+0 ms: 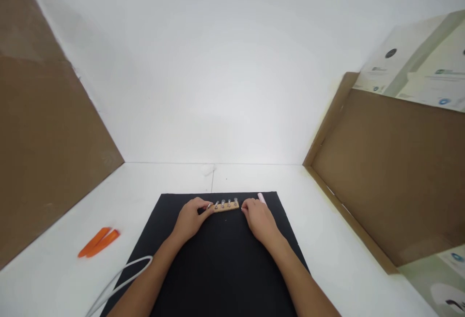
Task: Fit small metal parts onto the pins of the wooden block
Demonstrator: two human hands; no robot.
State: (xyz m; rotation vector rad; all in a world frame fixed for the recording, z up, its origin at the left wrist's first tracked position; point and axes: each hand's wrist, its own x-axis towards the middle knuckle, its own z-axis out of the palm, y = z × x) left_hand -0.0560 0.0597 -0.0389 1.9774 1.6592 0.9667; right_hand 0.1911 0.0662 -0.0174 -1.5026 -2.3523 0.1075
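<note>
A narrow wooden strip (225, 207) lies near the far edge of the black mat, with several small shiny metal or clear pieces standing along it. My left hand (190, 218) pinches the strip's left end between thumb and fingers. Just off the right end is my right hand (259, 218), its thumb and fingertips pressed together. A tiny pale spot shows at those fingertips, too small to name. Behind the right hand a pale pink stick-like object (261, 197) pokes out, partly hidden by the knuckles.
The black mat (221, 268) rests on a white table (337, 239). Two orange strips (99, 242) lie to the left, and a white cable (125, 278) loops beside my left forearm. Brown boards (47, 152) stand at both sides, with a white wall (214, 65) behind.
</note>
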